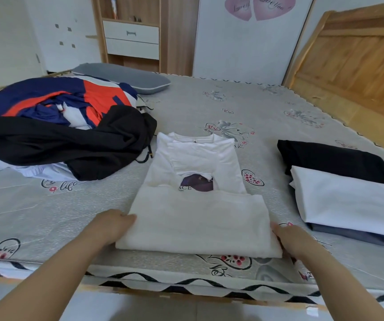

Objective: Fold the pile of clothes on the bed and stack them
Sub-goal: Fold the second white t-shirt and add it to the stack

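Observation:
A white T-shirt (198,214) with a purple print lies on the bed, its sleeves folded in and its lower part folded up over the middle. My left hand (114,224) grips the folded edge at the left side, fingers tucked under the cloth. My right hand (290,238) grips the right side of the same fold. A loose pile of clothes (65,126), black, navy, orange and white, lies at the left. At the right sits a stack of folded clothes (348,200), white on top of blue-grey, with a folded black garment (330,158) behind it.
The grey patterned mattress (244,107) reaches to a wooden headboard (360,54) at the right. A grey pillow (126,77) lies at the far side. A white wardrobe and wooden drawers stand beyond. The bed's near edge (186,283) is right below my arms.

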